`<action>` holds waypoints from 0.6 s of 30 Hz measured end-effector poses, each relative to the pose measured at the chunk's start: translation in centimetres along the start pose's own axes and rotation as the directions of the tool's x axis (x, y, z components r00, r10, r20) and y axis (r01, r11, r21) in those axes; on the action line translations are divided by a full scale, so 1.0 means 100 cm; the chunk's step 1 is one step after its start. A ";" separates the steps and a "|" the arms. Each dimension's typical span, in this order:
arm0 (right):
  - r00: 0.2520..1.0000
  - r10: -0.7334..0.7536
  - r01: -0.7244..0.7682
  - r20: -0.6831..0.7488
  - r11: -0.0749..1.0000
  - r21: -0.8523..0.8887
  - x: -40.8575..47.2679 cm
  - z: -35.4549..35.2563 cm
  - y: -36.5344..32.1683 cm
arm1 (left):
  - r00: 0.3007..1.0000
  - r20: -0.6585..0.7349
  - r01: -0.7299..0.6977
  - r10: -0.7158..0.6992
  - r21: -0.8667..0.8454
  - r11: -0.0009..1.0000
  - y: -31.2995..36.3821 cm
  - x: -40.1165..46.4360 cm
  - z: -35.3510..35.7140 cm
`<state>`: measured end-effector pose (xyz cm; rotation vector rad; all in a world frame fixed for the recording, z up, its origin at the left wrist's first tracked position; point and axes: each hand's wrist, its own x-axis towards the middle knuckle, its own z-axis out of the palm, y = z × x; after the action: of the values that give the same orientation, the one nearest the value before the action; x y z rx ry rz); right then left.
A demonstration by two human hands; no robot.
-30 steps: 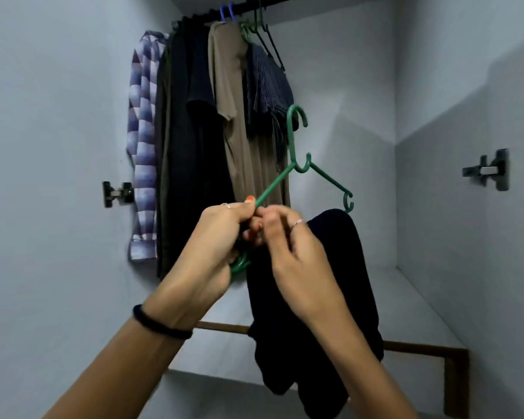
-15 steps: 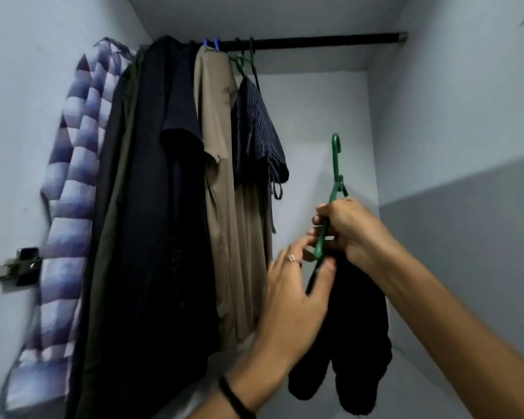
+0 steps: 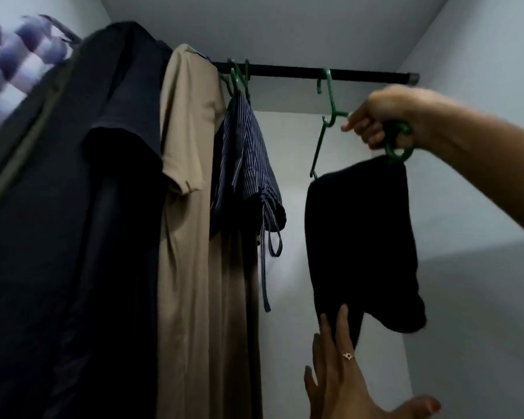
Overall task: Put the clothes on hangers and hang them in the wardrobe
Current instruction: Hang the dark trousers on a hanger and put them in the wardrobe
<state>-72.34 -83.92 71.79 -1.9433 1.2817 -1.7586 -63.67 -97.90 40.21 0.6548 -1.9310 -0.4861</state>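
Observation:
A green hanger (image 3: pixel 330 101) carries a folded black garment (image 3: pixel 360 237) over its bar. Its hook sits at the black wardrobe rail (image 3: pixel 285 71), right of the other clothes. My right hand (image 3: pixel 381 116) grips the hanger's right end from above. My left hand (image 3: pixel 342 376) is raised below, fingers straight, fingertips touching the black garment's lower edge.
On the rail's left hang a striped navy garment (image 3: pixel 248 164), a beige dress (image 3: pixel 194 207), dark clothes (image 3: pixel 73 207) and a blurred purple checked shirt (image 3: pixel 9 65). Grey walls close in on the right and at the back.
My right hand has lifted the hanger with the black garment up to the rail. My left hand has let go of the hanger and dropped under the garment. The view has tilted upward.

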 end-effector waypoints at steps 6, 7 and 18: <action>0.996 -0.032 0.031 0.078 0.999 0.023 0.082 -0.006 -0.046 | 0.909 -0.364 -0.081 0.202 0.320 0.944 0.037 0.056 -0.030; 0.996 -0.022 0.020 0.082 0.999 0.031 0.091 -0.005 -0.052 | 0.893 -0.392 -0.086 0.220 0.332 0.940 0.032 0.063 -0.033; 0.996 -0.043 0.036 0.082 0.995 0.088 0.180 0.041 -0.090 | 0.666 -0.482 -0.135 0.569 0.673 0.727 -0.026 0.162 -0.100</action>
<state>-66.46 -92.94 89.33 -1.9841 1.1283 -1.7017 -59.73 -110.71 54.03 0.6619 -1.4127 0.6099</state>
